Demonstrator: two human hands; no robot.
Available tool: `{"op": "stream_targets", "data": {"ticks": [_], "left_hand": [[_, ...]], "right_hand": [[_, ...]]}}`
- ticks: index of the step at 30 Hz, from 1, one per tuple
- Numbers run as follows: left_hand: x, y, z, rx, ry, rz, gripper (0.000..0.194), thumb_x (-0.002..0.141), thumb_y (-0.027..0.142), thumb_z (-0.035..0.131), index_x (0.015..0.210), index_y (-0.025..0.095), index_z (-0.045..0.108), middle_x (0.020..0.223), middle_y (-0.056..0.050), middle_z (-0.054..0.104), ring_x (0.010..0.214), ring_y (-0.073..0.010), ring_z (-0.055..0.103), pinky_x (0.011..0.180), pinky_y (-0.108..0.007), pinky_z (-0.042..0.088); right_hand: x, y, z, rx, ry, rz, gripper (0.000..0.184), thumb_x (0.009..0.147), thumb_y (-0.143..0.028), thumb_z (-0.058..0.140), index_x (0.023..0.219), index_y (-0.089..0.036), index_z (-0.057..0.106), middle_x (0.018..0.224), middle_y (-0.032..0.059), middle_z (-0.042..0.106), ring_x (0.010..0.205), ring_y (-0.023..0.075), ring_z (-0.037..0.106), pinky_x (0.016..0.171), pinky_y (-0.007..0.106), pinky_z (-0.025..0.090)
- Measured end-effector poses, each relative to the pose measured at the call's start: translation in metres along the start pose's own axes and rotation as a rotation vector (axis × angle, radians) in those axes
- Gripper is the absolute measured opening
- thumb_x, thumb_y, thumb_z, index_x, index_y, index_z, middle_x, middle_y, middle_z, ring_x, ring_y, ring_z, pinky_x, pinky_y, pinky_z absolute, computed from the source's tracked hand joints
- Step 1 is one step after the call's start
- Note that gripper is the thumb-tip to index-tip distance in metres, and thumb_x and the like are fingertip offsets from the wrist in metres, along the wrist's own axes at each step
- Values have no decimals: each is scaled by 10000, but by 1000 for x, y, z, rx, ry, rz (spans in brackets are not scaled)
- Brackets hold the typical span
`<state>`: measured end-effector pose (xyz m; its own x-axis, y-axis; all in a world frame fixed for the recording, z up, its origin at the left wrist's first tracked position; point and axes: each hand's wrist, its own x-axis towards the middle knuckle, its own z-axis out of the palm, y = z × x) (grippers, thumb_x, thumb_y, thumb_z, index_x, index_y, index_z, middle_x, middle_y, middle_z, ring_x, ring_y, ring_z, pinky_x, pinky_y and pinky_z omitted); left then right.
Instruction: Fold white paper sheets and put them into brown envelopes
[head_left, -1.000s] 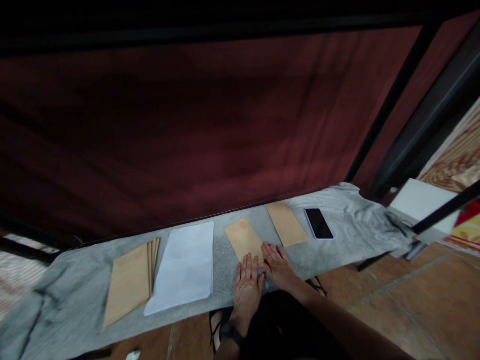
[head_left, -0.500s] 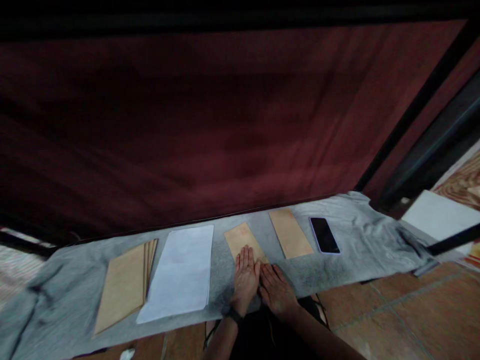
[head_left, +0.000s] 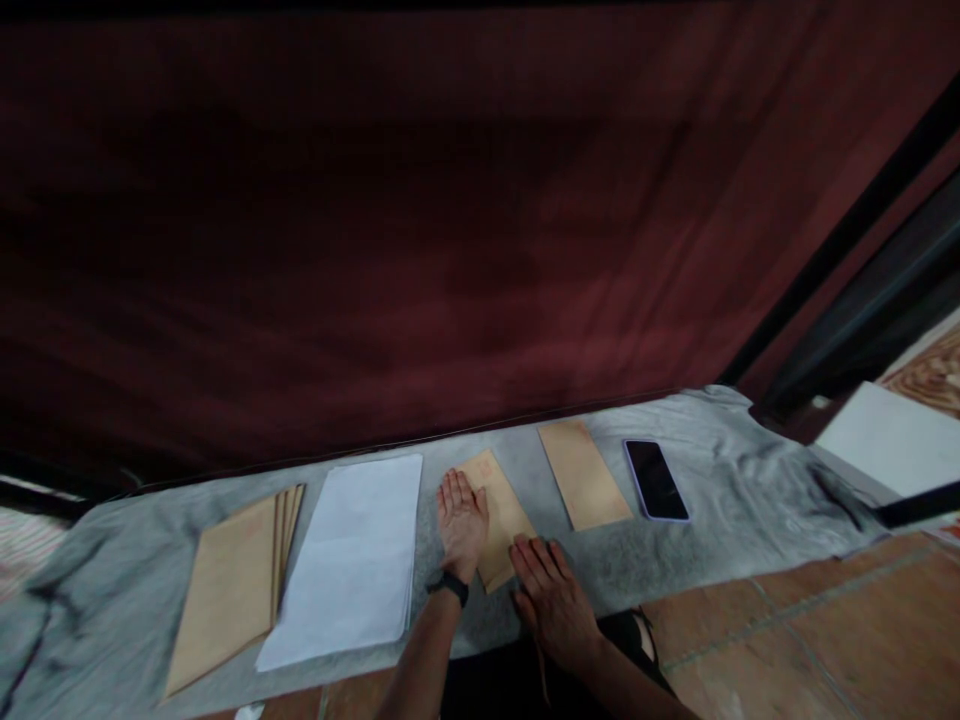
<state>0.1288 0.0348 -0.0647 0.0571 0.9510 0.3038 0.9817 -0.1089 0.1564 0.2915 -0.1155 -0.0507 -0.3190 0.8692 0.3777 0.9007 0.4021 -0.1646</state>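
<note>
**Two Flat Hands on One Brown Envelope (head_left: pixel 504 515)**

I take the white paper stack (head_left: pixel 349 560) as my mark. The brown envelope lies to its right on the grey cloth (head_left: pixel 750 480), tilted, a faint reddish print near its far end. My left hand (head_left: pixel 462 525), a dark watch (head_left: pixel 448 585) at its wrist, is between the stack and the envelope, overlapping the envelope's left edge; its fingers are straight and pinch nothing. Whether that palm presses down, I cannot tell. My right hand (head_left: pixel 551 600), farther right of the stack, is palm down with fingers extended, the fingertips at the envelope's near right edge, gripping nothing. Beyond it from the stack come a second envelope (head_left: pixel 585 475), then a phone (head_left: pixel 656 480). Fanned envelopes (head_left: pixel 229 580) lie just left of the stack.
</note>
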Motion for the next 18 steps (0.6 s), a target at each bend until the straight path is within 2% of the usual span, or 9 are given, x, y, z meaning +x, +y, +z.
{"op": "stream_targets", "data": {"ticks": [4, 6, 8, 12, 18], "left_hand": [[2, 37, 11, -106, -58, 178, 553, 1012, 331, 328, 1525, 134, 390, 1607, -123, 367, 1521, -264, 248, 1244, -497, 227], [5, 50, 16, -139, -82, 217, 559, 1010, 341, 339, 1523, 124, 388, 1604, -129, 372, 1519, -260, 257, 1243, -487, 236], [10, 54, 20, -150, -84, 206, 580, 1010, 361, 342, 1520, 88, 380, 1597, -158, 374, 1513, -266, 273, 1238, -477, 253], [21, 38, 20, -122, -75, 130, 612, 1006, 384, 352, 1524, 59, 363, 1588, -179, 381, 1508, -276, 285, 1226, -466, 278], [30, 8, 12, 2, -59, 85, 633, 1023, 398, 277, 1504, 0, 379, 1572, -226, 378, 1502, -299, 295, 1237, -484, 220]], "right_hand": [[-1, -1, 4, 2, 15, 1, 632, 985, -268, 510, 1577, -183, 306, 1530, 66, 489, 1408, 256, 443, 1216, 430, 236], [-1, -1, 6, 3, 22, 4, 624, 989, -293, 517, 1572, -187, 323, 1505, 66, 522, 1394, 262, 461, 1214, 436, 235], [0, -1, 6, 1, 17, 5, 625, 994, -317, 515, 1574, -192, 319, 1522, 62, 501, 1396, 265, 458, 1216, 440, 227], [0, 0, 4, -3, -9, 1, 636, 999, -295, 495, 1586, -179, 278, 1580, 53, 414, 1430, 259, 410, 1227, 434, 197], [1, 2, 1, 9, -28, 9, 642, 991, -277, 497, 1588, -196, 275, 1570, 44, 435, 1425, 251, 412, 1227, 426, 193]]}}
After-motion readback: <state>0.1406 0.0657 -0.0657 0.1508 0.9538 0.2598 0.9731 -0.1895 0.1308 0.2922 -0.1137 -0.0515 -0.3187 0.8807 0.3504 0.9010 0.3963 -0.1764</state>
